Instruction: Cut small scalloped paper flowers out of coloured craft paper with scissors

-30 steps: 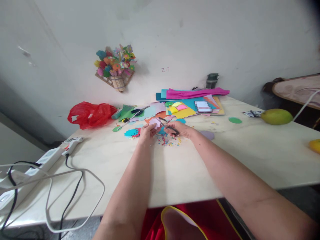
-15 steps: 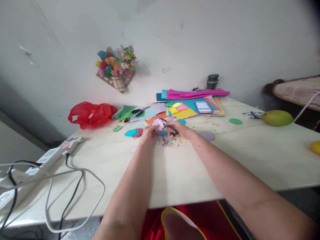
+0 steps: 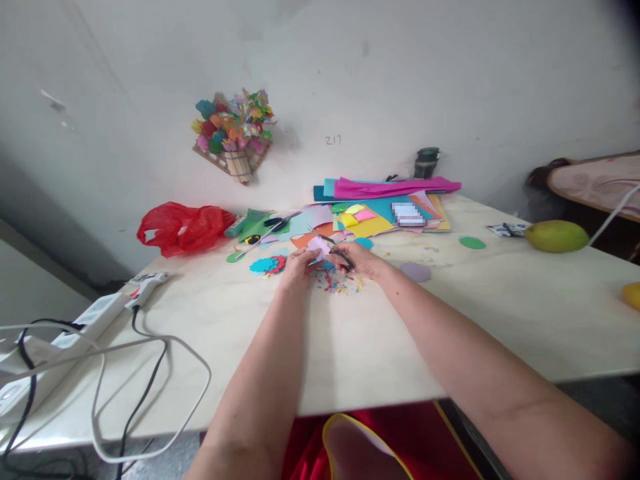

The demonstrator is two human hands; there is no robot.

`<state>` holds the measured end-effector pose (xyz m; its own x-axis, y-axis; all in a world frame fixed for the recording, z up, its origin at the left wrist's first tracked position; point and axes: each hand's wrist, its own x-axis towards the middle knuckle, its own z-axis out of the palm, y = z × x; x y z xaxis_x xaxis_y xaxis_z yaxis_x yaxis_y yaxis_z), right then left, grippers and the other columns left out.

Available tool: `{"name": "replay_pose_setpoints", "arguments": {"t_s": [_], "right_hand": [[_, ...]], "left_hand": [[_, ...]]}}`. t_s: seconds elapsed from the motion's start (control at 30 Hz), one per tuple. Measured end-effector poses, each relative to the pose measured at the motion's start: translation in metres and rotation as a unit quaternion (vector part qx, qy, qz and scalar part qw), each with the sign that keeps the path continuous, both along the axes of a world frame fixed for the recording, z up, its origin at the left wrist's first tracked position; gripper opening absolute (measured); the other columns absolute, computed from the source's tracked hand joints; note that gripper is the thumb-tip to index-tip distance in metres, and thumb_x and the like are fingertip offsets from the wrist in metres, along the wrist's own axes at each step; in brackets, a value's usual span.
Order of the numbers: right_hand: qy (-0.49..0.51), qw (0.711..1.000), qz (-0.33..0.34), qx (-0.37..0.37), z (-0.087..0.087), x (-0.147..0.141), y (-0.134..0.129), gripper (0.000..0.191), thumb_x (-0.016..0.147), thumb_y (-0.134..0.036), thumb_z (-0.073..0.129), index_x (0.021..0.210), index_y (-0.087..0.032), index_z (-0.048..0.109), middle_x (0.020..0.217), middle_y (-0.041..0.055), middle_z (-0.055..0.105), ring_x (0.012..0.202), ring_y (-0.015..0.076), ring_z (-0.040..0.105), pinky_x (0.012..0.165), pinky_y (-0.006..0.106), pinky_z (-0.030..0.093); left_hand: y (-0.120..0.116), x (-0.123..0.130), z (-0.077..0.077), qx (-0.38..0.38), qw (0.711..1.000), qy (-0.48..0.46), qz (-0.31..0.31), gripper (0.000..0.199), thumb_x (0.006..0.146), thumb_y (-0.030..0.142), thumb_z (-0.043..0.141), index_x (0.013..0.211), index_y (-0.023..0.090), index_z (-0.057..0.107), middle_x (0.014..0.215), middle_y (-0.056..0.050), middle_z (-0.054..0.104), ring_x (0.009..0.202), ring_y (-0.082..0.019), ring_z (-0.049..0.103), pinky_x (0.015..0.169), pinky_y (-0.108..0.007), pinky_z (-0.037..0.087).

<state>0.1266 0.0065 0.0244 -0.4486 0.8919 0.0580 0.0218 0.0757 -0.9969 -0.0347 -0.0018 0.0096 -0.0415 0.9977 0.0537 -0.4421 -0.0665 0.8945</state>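
Fingers of the left hand are closed in a pinch on the lower left of a lilac cutout, holding it up above the middle of the tabletop, nearer the far edge than the near edge. The right hand has its fingers curled round the handles of the black scissors, whose blades point left toward the cutout; I cannot tell how wide they stand, or if they touch it.

Below the 2 hands lie tiny scraps of several colours. Left of the left hand, toward the left edge, blue cutouts with scalloped rims overlap red cutouts. Right of the right wrist is a lilac disc; a green disc lies farther toward the right edge.

Coloured paper is spread along the far edge, with a phone, its screen blurred out, on top. Another pair of dark-handled shears lies left of that. A red bag sits at the far left corner, a mango by the right edge, and a power strip along the left edge.
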Motion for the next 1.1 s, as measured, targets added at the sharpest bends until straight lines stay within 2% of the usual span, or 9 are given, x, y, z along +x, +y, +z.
{"name": "replay_pose_setpoints", "arguments": {"t_s": [0.23, 0.47, 0.77, 0.87, 1.0, 1.1], "right_hand": [[0.003, 1.0, -0.007, 0.002, 0.001, -0.003, 0.0, 0.026, 0.064, -0.026, 0.078, 0.067, -0.014, 0.055, 0.043, -0.0057, 0.049, 0.034, 0.0055, 0.041, 0.033, 0.017, 0.031], [0.001, 0.999, -0.033, -0.02, 0.006, -0.007, -0.003, 0.026, 0.06, -0.02, 0.079, 0.066, -0.014, 0.055, 0.039, -0.0063, 0.047, 0.032, 0.0053, 0.039, 0.03, 0.016, 0.03], [0.01, 0.999, -0.039, 0.006, -0.002, 0.0, 0.007, 0.027, 0.059, -0.026, 0.08, 0.07, -0.014, 0.058, 0.042, -0.0058, 0.049, 0.033, 0.0056, 0.041, 0.031, 0.017, 0.032], [0.024, 0.998, -0.062, 0.023, -0.003, 0.005, 0.01, 0.031, 0.058, -0.028, 0.081, 0.075, -0.014, 0.059, 0.046, -0.0057, 0.052, 0.036, 0.0049, 0.043, 0.034, 0.016, 0.034], [0.05, 0.992, -0.108, 0.035, -0.003, 0.011, 0.014, 0.039, 0.055, -0.031, 0.082, 0.083, -0.016, 0.059, 0.054, -0.0034, 0.059, 0.041, 0.007, 0.049, 0.034, 0.017, 0.028], [0.092, 0.987, -0.126, 0.028, 0.0, 0.012, 0.014, 0.042, 0.052, -0.028, 0.083, 0.084, -0.016, 0.058, 0.06, -0.0019, 0.062, 0.047, 0.0084, 0.054, 0.04, 0.018, 0.034]], "left_hand": [[0.0, 0.0, 0.001, 0.002, 1.0, 0.003, 0.002, 0.02, 0.051, 0.019, 0.076, 0.063, 0.012, 0.062, 0.065, -0.002, 0.063, 0.059, -0.012, 0.058, 0.062, -0.026, 0.049], [0.002, -0.002, -0.002, 0.002, 1.0, 0.014, 0.014, 0.021, 0.051, 0.019, 0.076, 0.065, 0.012, 0.063, 0.066, -0.004, 0.065, 0.061, -0.013, 0.06, 0.063, -0.026, 0.049], [0.003, -0.004, -0.003, 0.013, 0.999, 0.044, 0.024, 0.022, 0.049, 0.021, 0.078, 0.064, 0.013, 0.065, 0.068, -0.004, 0.067, 0.063, -0.013, 0.061, 0.069, -0.026, 0.05], [0.001, -0.004, -0.001, 0.018, 0.998, 0.054, 0.01, 0.023, 0.049, 0.022, 0.08, 0.064, 0.012, 0.066, 0.065, -0.004, 0.066, 0.062, -0.013, 0.061, 0.068, -0.025, 0.049], [-0.001, -0.003, -0.001, 0.026, 0.996, 0.077, -0.033, 0.022, 0.051, 0.024, 0.081, 0.063, 0.012, 0.066, 0.063, -0.004, 0.066, 0.058, -0.013, 0.06, 0.065, -0.027, 0.049], [-0.002, -0.003, -0.002, 0.034, 0.992, 0.101, -0.068, 0.021, 0.052, 0.025, 0.081, 0.06, 0.013, 0.066, 0.061, -0.005, 0.065, 0.056, -0.014, 0.059, 0.062, -0.027, 0.048]]}}
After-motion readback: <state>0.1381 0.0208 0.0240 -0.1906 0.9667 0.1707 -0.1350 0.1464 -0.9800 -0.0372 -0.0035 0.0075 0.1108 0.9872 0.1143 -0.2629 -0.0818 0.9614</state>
